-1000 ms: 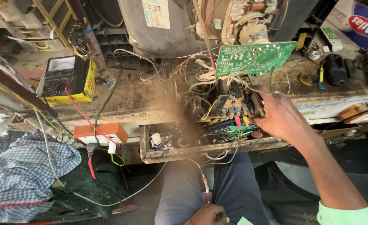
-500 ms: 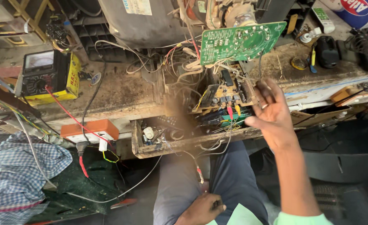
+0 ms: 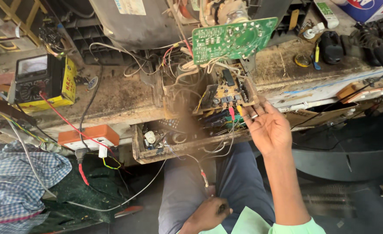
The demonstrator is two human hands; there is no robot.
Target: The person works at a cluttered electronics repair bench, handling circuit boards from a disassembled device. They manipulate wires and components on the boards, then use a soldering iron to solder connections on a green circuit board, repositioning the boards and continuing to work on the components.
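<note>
While the right hand (image 3: 267, 128) reaches up to the front edge of the worn, dusty wooden table (image 3: 117, 97), its palm faces the camera and its fingers are spread apart, closed on nothing. The fingertips (image 3: 247, 113) touch the near edge of a brown circuit board (image 3: 226, 91) crowded with small dark components, which sits tilted at the table's edge amid a tangle of white, red and yellow wires (image 3: 178, 65). Just above that board, a green circuit board (image 3: 234, 39) with its solder side showing stands propped at an angle against grey equipment at the back of the table.

The left hand (image 3: 206, 213) rests low on the person's lap, over grey trousers (image 3: 187, 190), with its fingers curled around a small dark object (image 3: 221, 208) that is too small to identify. A thin wire with a red tip (image 3: 203, 175) hangs just above it.

Below the brown board, an open wooden drawer (image 3: 141, 151) holds loose parts and cables. To the left on the table stands a yellow-cased analogue multimeter (image 3: 46, 82), with a red lead (image 3: 65, 119) running down from it towards an orange-and-white socket box (image 3: 87, 136) at the table's edge. A blue checked cloth (image 3: 22, 182) lies at the lower left. A dark tool with a long black handle (image 3: 376, 47) lies on the table's far right.
</note>
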